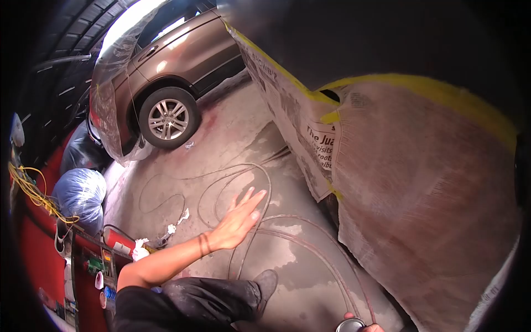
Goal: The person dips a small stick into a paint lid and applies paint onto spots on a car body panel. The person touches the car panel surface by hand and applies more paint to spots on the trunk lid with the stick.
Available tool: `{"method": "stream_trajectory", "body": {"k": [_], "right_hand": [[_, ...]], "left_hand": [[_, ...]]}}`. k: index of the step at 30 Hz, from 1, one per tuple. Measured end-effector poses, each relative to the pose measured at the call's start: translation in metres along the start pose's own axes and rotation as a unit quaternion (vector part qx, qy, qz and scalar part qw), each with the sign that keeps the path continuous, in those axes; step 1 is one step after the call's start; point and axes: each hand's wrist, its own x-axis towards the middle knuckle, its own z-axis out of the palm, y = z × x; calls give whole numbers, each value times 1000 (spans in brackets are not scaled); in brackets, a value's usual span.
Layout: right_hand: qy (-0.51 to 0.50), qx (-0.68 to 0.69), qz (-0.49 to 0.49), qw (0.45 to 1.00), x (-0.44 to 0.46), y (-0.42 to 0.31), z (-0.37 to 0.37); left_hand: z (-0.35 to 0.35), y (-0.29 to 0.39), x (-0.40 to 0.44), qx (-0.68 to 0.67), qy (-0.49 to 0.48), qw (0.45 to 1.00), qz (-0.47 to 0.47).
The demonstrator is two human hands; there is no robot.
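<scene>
Stained concrete floor [238, 124] spreads left of the masking paper [420, 177], which is the landmark here; yellow tape [431, 88] edges its upper side, below a dark panel [387, 33]. Beyond the floor, up and left of the paper, stands a brown car [188, 52] partly draped in clear plastic [113, 97]. A hose [269, 181] lies in loose loops left of the paper. Left of the paper too, the left hand [238, 221] is flat over these loops, fingers extended and gripping nothing visible; whether it touches the hose I cannot tell. Only a sliver of the right hand [374, 328] shows, by the paper's lower end, so its grip cannot be told. Just beside it is a round metal-rimmed object [350, 325], lower right of the left hand and far nearer the right. Its round face is turned up toward the viewer; the frame edge cuts off the rest, hiding any long axis. From the loops, hose lengths curve down toward the object, roughly following the paper's lower-left edge.
</scene>
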Motion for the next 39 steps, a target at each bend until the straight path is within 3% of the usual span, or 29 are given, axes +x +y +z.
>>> {"method": "stream_trajectory", "body": {"k": [5, 7, 11, 15, 16, 20, 23, 25, 26, 33, 39], "right_hand": [[35, 4, -20, 999, -30, -5, -8], [78, 23, -33, 996, -37, 13, -27], [22, 87, -59, 994, -38, 25, -50], [18, 45, -21, 999, -42, 12, -38], [16, 34, -21, 999, -43, 18, -47], [27, 26, -35, 999, -47, 21, -50], [40, 33, -42, 998, -35, 29, -68], [47, 28, -37, 998, -28, 24, -74], [-12, 47, -56, 997, -26, 14, -71], [-9, 42, -75, 996, -11, -2, -81], [-7, 35, -85, 996, -4, -8, -87]], "left_hand": [[-48, 92, -70, -36, -54, 996, -53], [-61, 135, -97, 47, -114, 992, -36], [-41, 169, -131, 152, -227, 961, -43], [-14, 168, -122, 202, -284, 937, 7], [-8, 169, -116, 233, -259, 937, 8], [4, 171, -84, 97, -245, 963, 50], [18, 168, -65, 71, -277, 955, 81], [19, 172, -52, 105, -291, 950, 43], [27, 160, -40, 104, -301, 947, 35], [41, 141, 4, 107, -316, 943, -4], [28, 129, 8, 146, -324, 929, -101]]}}
